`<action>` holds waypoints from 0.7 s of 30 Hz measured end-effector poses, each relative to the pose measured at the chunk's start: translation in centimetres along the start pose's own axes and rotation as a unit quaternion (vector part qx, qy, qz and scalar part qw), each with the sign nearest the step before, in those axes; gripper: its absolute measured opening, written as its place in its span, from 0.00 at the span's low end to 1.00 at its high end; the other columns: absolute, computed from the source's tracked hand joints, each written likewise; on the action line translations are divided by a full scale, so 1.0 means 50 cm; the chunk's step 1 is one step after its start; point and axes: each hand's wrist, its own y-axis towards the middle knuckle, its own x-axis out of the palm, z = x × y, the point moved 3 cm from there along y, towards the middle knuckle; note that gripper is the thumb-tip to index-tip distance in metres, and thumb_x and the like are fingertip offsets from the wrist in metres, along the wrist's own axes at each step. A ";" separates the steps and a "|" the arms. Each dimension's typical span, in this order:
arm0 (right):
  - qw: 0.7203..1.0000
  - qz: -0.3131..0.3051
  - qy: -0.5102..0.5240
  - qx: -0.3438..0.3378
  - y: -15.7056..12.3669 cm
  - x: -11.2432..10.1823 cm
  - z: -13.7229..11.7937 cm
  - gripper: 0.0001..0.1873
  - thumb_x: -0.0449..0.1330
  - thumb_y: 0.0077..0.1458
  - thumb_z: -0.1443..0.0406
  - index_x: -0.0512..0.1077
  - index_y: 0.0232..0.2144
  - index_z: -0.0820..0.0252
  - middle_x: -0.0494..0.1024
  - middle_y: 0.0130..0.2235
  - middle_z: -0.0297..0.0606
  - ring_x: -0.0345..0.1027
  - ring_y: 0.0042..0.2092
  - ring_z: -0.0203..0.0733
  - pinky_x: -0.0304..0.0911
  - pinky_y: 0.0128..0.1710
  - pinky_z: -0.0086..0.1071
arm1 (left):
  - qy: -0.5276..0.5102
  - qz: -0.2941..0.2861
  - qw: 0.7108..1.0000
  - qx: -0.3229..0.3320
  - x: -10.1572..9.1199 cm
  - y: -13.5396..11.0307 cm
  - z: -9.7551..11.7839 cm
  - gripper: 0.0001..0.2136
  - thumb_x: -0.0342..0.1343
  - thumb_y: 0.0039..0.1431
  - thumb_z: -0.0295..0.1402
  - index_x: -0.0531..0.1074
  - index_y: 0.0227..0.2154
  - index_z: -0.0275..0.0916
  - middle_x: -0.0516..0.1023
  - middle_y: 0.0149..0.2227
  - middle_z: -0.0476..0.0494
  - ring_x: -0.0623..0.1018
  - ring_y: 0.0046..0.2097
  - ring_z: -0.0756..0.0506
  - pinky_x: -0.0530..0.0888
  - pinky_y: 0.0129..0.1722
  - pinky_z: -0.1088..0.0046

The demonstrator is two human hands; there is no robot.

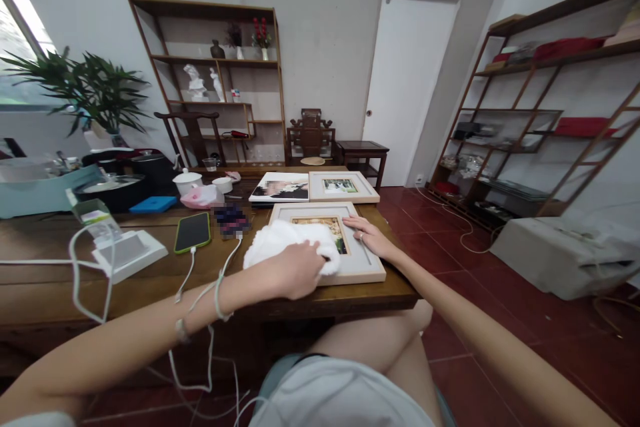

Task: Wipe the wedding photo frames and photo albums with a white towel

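Just in front of me a picture frame (367, 269) with a pale wooden edge and grey mat lies flat at the table's near edge. My left hand (300, 270) is closed on a fluffy white cloth (273, 240), which rests on the frame's left half and covers part of its picture. On the right side of the same frame, my right hand (369, 235) lies with its fingers stretched out over the mat and picture. A ring shows on one of its fingers.
Behind lie another picture frame (370, 195) and a white-edged photo panel (280, 187). To the left are a charging phone (193, 233), a white stand (133, 257), loose white cables, a blue box (153, 204), a white teapot (187, 181) and a dark pan (107, 192).
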 end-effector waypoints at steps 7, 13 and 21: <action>1.000 0.003 0.002 -0.014 -0.003 -0.002 0.001 0.26 0.51 0.44 0.73 0.73 0.46 0.53 0.71 0.53 0.35 0.54 0.60 0.47 0.44 0.61 0.49 | -0.038 0.018 0.996 -0.083 0.021 0.028 0.009 0.17 0.44 0.59 0.31 0.68 0.48 0.29 0.54 0.60 0.24 0.56 0.61 0.30 0.59 0.54 0.51; 1.000 0.000 -0.004 -0.006 -0.001 -0.004 -0.005 0.26 0.50 0.43 0.73 0.73 0.45 0.53 0.71 0.53 0.35 0.55 0.59 0.46 0.45 0.61 0.48 | 0.004 0.079 0.982 -0.172 0.058 0.162 -0.127 0.18 0.47 0.58 0.32 0.66 0.50 0.31 0.47 0.63 0.27 0.49 0.63 0.30 0.53 0.57 0.52; 1.000 0.008 -0.005 -0.013 -0.002 -0.002 -0.002 0.26 0.50 0.44 0.72 0.71 0.47 0.55 0.69 0.55 0.37 0.55 0.59 0.45 0.44 0.62 0.47 | -0.006 0.004 0.997 -0.082 0.008 0.085 -0.030 0.16 0.43 0.59 0.33 0.71 0.42 0.30 0.67 0.52 0.26 0.72 0.49 0.36 0.69 0.44 0.61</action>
